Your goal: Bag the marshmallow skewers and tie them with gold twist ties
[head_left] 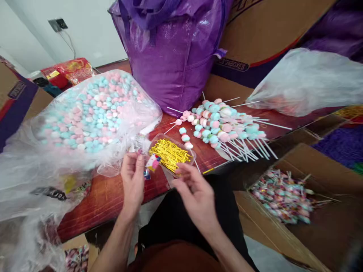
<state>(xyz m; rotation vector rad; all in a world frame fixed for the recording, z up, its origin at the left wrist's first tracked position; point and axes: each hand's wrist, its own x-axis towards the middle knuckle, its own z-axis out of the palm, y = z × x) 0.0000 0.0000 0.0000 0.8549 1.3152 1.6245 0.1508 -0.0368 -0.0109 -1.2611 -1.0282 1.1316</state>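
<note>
My left hand (132, 183) is at the table's front edge, thumb and fingers pinched on a small clear plastic bag. A colourful printed patch (153, 162) shows beside the thumb, perhaps part of that bag. To its right stands a clear plastic tray (193, 154) filled with gold twist ties (171, 153). Over the tray's near right corner hovers my right hand (197, 194), fingers curled but apart, nothing visible in them. Behind lies a pile of pink, blue and white marshmallow skewers (221, 122) on white sticks. One short marshmallow skewer (185, 138) lies apart from the pile.
A big clear bag of loose marshmallows (99, 113) covers the table's left. A purple bag (176, 56) stands behind. At right are a white plastic bag (309, 83) and, lower down, a cardboard box (272, 215) holding wrapped skewers (283, 196). The table (93, 211) is reddish wood.
</note>
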